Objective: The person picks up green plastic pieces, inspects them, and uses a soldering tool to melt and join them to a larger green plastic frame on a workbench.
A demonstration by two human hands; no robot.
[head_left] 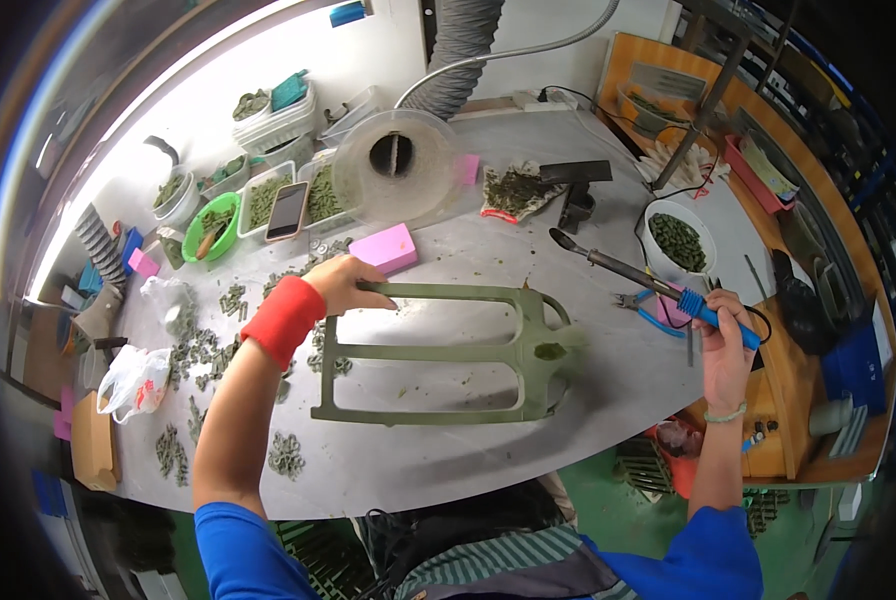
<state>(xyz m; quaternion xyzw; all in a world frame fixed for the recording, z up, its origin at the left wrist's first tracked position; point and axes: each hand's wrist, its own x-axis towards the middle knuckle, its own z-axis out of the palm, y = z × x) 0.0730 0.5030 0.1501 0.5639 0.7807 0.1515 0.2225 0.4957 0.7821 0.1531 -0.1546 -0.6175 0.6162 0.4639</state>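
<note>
A long green frame with three parallel bars and a rounded right end lies across the grey table. My left hand, with a red wristband above it, is closed on the far left corner of the frame. Raised to the right of the frame, my right hand grips the blue handle of a soldering iron. The iron's dark tip is spoon-shaped, points to the far left, and is apart from the frame. Beneath the iron are blue-handled pliers.
A pink block sits behind the frame. Small green pieces are scattered at left. Farther back are a phone, a green basket and a clear funnel-shaped hood. A white bowl of green pieces stands at right.
</note>
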